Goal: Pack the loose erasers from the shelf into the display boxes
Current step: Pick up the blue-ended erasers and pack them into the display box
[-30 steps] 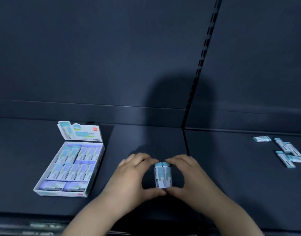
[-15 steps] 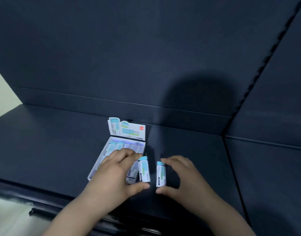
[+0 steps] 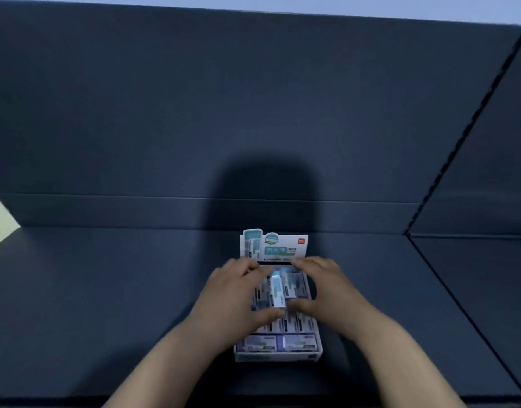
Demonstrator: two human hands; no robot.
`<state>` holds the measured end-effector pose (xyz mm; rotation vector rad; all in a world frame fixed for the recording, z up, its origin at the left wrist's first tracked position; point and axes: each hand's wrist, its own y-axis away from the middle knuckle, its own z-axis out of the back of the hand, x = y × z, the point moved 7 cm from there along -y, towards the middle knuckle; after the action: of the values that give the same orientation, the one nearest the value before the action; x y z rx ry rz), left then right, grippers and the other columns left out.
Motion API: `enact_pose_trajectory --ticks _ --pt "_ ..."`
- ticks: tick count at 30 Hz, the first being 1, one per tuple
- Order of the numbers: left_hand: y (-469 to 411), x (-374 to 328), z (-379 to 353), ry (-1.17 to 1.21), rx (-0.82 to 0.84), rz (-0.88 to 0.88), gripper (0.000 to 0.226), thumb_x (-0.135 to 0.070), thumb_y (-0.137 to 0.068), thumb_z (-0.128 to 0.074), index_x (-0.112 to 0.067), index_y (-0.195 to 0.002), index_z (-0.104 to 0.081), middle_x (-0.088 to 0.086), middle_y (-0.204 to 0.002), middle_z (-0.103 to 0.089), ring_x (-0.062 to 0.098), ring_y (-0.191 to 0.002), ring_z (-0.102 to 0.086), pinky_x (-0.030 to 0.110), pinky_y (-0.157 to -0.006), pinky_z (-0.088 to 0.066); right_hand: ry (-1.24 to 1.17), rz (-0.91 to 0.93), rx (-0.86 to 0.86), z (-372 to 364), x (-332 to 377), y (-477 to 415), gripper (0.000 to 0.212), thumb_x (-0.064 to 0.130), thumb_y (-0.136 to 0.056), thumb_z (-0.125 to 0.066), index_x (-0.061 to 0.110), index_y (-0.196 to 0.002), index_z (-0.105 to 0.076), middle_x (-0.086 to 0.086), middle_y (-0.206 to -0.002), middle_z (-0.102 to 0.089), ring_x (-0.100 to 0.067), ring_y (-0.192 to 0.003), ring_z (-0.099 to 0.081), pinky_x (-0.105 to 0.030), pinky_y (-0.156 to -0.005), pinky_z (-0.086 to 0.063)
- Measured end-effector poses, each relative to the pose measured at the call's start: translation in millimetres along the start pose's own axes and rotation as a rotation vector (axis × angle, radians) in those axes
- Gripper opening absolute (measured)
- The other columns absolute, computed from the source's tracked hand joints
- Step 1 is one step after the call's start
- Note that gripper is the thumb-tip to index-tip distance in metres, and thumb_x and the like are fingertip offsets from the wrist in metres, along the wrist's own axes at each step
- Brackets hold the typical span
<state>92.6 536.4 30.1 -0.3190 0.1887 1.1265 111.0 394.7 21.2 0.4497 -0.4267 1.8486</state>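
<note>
Dark shelf (image 3: 106, 290) lies wide around the display box (image 3: 277, 356); left hand (image 3: 232, 295) grip pinches an eraser (image 3: 278, 290), right hand (image 3: 333, 295) grip unclear.

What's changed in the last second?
The left hand and right hand moved from the shelf right of the display box to over it. The two erasers they held together were split; the left hand now pinches one eraser above the box, the right hand's hold is blurred. The box stayed put.
</note>
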Motion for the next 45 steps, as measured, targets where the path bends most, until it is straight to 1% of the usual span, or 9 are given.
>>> enact_pose_trajectory --ticks 4,13,23,26,27,29,31,34,45 --pt "-16 -1 -20 -0.087 0.113 -0.039 0.076 -0.067 -0.079 -0.051 -0.030 -0.144 -0.032 -0.010 -0.127 -0.035 0.010 -0.120 -0.030 0.026 -0.100 -0.027 0.007 -0.079 -0.048 1 -10 9 0.074 0.040 -0.075 -0.072 0.026 -0.139 -0.037 0.011 -0.136 -0.041 -0.006 -0.126 -0.028 -0.013 -0.101 -0.021" --pt "-20 -4 -9 -0.094 0.081 -0.074 0.079 -0.069 -0.076 -0.053 -0.032 -0.143 -0.032 -0.013 -0.125 -0.034 0.008 -0.118 -0.029 0.024 -0.099 -0.026 0.006 -0.093 -0.123 11 -14 31 0.062 0.038 -0.079 -0.070 0.029 -0.134 -0.044 0.020 -0.120 -0.036 0.003 -0.114 -0.027 -0.007 -0.096 -0.016" --pt "-28 -70 -7 -0.154 0.011 -0.147 0.055 -0.051 -0.089 -0.048 -0.023 -0.136 -0.043 -0.003 -0.126 -0.044 0.019 -0.121 -0.037 0.032 -0.099 -0.030 0.101 -0.032 -0.081 27 -31 43 0.058 0.044 -0.080 -0.065 0.026 -0.133 -0.047 0.010 -0.131 -0.044 -0.007 -0.122 -0.034 -0.012 -0.103 -0.023" --pt "-37 -115 -28 -0.181 0.029 -0.254 0.046 -0.049 -0.080 -0.049 -0.019 -0.111 -0.066 -0.002 -0.094 -0.060 0.020 -0.089 -0.058 0.032 -0.073 -0.051 0.227 -0.016 -0.024 43 -54 54 0.055 0.042 -0.085 -0.058 0.026 -0.136 -0.041 0.009 -0.135 -0.041 -0.010 -0.124 -0.033 -0.022 -0.108 -0.027" --pt "-41 -129 -37 -0.192 0.002 -0.275 0.044 -0.051 -0.075 -0.053 -0.021 -0.102 -0.070 -0.005 -0.084 -0.060 0.017 -0.079 -0.059 0.029 -0.064 -0.051 0.269 -0.016 -0.005 51 -65 59 0.055 0.041 -0.087 -0.056 0.026 -0.137 -0.040 0.009 -0.136 -0.040 -0.011 -0.125 -0.033 -0.024 -0.108 -0.027" --pt "-51 -161 -51 -0.202 -0.001 -0.282 0.041 -0.051 -0.067 -0.068 -0.022 -0.096 -0.071 -0.006 -0.078 -0.061 0.016 -0.073 -0.060 0.026 -0.059 -0.049 0.314 -0.023 0.027 67 -90 71 0.055 0.041 -0.088 -0.055 0.027 -0.138 -0.037 0.009 -0.137 -0.040 -0.012 -0.125 -0.033 -0.025 -0.108 -0.027" --pt "-58 -190 -60 -0.195 0.037 -0.233 0.044 -0.049 -0.077 -0.064 -0.019 -0.109 -0.066 -0.001 -0.092 -0.061 0.019 -0.088 -0.059 0.030 -0.072 -0.048 0.325 -0.023 0.044 84 -113 83 0.056 0.042 -0.088 -0.054 0.027 -0.139 -0.036 0.009 -0.136 -0.041 -0.012 -0.124 -0.034 -0.025 -0.107 -0.028" --pt "-71 -228 -74 -0.208 0.024 -0.136 0.049 -0.043 -0.094 -0.045 -0.016 -0.135 -0.044 0.003 -0.122 -0.051 0.022 -0.116 -0.043 0.033 -0.095 -0.034 0.318 -0.002 0.064 111 -148 105 0.058 0.043 -0.089 -0.054 0.026 -0.140 -0.034 0.008 -0.137 -0.041 -0.012 -0.125 -0.033 -0.024 -0.107 -0.028" --pt "-90 -323 -109 -0.297 0.030 -0.014 0.058 -0.045 -0.098 -0.034 -0.020 -0.148 -0.020 0.001 -0.139 -0.039 0.020 -0.130 -0.031 0.031 -0.105 -0.024 0.308 0.092 0.063 170 -217 154 0.059 0.047 -0.088 -0.051 0.028 -0.141 -0.033 0.008 -0.136 -0.042 -0.012 -0.124 -0.034 -0.027 -0.106 -0.031"
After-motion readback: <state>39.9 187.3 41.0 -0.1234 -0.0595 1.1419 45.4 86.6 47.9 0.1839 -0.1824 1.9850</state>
